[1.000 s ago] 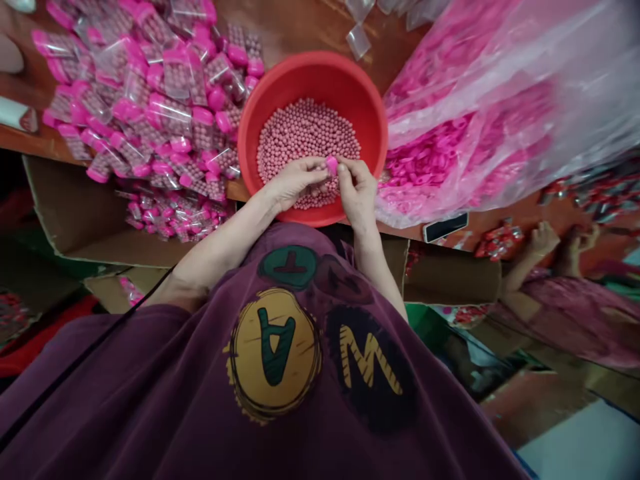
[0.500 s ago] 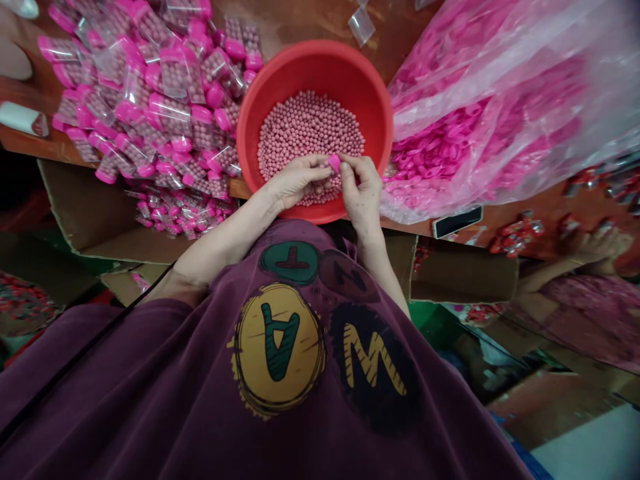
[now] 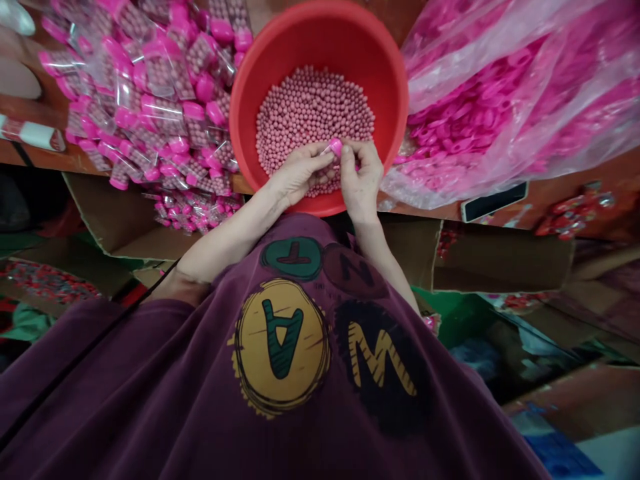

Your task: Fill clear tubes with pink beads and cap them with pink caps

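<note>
My left hand (image 3: pixel 301 175) and my right hand (image 3: pixel 362 180) meet above a red plastic basin (image 3: pixel 320 40), and their fingertips pinch a small pink plastic cap (image 3: pixel 335 147). Its inner side is mostly hidden by my fingers. Below them, a mound of small pink beads (image 3: pixel 313 117) fills the basin's floor, close under my palms. Clear packets with pink caps (image 3: pixel 160 87) lie heaped on the wooden table (image 3: pixel 400 13) left of the basin.
To the right, a large clear bag of pink plastic pieces (image 3: pixel 475 117) lies against the basin. A black phone (image 3: pixel 493 203) and red packets (image 3: pixel 573 217) rest beyond it. Cardboard box flaps (image 3: pixel 500 260) stand below the table edge, in front of my purple shirt (image 3: pixel 280 347).
My view has shifted, so the basin sits higher in the frame. The co-worker's hands at the right have left view. My fingers still hold the pink cap, turning it slightly.
</note>
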`<state>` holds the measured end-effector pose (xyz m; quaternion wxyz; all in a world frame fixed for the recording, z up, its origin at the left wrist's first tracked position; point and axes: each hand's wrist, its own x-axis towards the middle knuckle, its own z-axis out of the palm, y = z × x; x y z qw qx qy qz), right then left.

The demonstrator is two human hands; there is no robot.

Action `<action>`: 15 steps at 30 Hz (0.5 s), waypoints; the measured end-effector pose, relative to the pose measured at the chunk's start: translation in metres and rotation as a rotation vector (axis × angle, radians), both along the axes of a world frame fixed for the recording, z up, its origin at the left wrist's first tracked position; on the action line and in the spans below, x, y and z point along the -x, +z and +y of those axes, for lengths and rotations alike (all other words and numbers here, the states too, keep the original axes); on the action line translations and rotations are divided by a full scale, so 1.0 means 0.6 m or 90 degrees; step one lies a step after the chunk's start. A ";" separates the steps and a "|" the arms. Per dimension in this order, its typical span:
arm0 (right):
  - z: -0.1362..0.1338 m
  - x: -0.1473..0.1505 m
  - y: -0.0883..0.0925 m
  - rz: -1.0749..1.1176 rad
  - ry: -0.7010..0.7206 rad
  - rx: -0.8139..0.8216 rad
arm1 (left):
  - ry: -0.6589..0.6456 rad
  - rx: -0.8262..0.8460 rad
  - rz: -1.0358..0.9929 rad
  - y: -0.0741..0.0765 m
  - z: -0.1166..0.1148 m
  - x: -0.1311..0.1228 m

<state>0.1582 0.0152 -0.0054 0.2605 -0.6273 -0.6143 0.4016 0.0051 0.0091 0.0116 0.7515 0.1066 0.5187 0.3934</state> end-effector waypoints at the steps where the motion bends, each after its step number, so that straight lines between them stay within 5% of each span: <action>1: 0.000 -0.001 -0.002 -0.007 0.005 -0.005 | -0.001 0.008 0.006 -0.002 0.001 -0.002; 10: -0.004 -0.013 0.005 -0.034 0.160 -0.154 | 0.019 0.021 0.020 -0.006 0.004 -0.007; 15: 0.022 -0.031 0.010 0.019 0.199 -0.050 | 0.019 0.042 -0.015 0.027 0.019 0.006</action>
